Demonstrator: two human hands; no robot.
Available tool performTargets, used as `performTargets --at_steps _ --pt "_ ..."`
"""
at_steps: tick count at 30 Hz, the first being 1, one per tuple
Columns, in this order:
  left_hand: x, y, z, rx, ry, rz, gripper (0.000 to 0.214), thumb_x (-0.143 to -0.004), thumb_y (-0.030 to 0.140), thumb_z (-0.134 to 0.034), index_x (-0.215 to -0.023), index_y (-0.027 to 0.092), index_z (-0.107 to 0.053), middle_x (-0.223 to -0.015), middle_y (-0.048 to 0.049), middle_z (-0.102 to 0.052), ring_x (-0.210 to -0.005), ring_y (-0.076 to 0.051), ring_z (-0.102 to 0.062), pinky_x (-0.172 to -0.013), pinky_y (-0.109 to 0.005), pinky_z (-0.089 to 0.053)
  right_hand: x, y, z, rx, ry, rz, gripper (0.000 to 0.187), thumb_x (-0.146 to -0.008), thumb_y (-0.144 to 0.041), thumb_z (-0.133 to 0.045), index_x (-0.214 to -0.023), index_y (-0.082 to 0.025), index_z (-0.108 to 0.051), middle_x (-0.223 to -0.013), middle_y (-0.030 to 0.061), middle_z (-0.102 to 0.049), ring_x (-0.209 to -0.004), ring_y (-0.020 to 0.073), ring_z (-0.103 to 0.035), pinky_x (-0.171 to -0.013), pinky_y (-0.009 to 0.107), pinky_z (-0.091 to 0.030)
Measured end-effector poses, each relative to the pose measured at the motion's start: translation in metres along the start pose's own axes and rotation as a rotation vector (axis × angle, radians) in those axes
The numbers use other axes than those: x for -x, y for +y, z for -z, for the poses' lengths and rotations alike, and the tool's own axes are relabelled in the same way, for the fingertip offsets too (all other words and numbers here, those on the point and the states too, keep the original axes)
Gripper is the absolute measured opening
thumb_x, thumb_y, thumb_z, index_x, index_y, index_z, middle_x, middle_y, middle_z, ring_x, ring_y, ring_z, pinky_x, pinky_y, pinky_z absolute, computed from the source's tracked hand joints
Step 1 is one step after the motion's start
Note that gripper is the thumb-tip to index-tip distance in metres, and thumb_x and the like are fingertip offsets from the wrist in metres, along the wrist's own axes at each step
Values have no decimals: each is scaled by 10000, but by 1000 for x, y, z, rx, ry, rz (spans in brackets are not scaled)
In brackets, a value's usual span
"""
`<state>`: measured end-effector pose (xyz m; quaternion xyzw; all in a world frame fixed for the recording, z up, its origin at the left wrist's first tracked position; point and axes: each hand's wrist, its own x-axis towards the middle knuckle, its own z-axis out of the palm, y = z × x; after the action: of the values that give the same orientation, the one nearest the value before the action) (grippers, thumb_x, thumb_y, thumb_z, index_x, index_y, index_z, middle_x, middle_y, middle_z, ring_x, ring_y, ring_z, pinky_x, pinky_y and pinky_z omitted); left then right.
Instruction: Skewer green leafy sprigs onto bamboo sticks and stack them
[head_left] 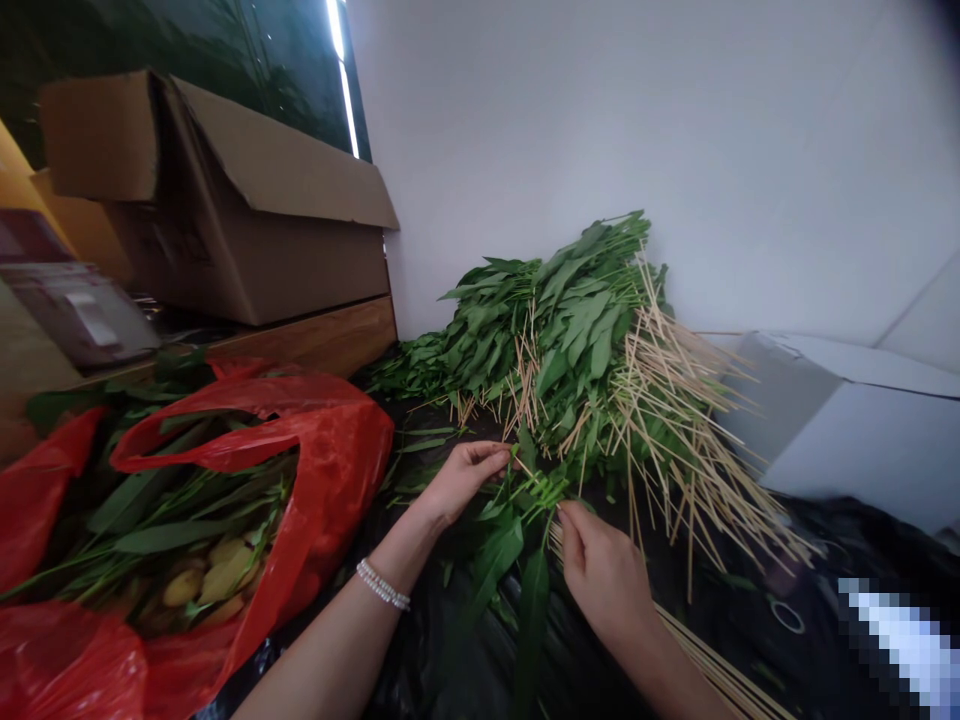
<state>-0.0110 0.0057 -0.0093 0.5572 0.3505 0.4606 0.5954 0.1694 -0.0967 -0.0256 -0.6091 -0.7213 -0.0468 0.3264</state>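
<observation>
My right hand [604,560] is closed around the lower end of a thin bamboo skewer [528,466], which slants up to the left. Folded green stems and leaves [544,490] are bunched along it, with long leaves [501,550] hanging below. At the skewer's upper tip my left hand [469,478] pinches a leaf, thumb against forefinger; a beaded bracelet [382,585] circles that wrist. Beneath my right forearm lie several bare skewers [712,650]. Just beyond both hands is a heap of leafy skewers [585,330], their bare sticks pointing right and down.
To the left, a red plastic bag [341,470] holds loose leaves and some yellowish round items [184,588]. Behind it a cardboard box [300,250] stands on a wooden ledge [315,345]. A white box [862,430] sits at right. Black plastic sheeting [585,665] covers the work surface.
</observation>
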Motion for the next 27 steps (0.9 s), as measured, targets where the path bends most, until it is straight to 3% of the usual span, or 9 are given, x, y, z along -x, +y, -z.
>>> performTargets --at_steps 27 --pt "1 0 -1 -2 8 -4 339 -680 388 -733 -920 150 -715 -797 -44 -705 -638 -87 -550 -627 -206 -409 0 -2 2 8 -14 -24 260 -913 -242 -343 -867 -228 -598 -698 6 -661 -625 152 -625 -535 240 -310"
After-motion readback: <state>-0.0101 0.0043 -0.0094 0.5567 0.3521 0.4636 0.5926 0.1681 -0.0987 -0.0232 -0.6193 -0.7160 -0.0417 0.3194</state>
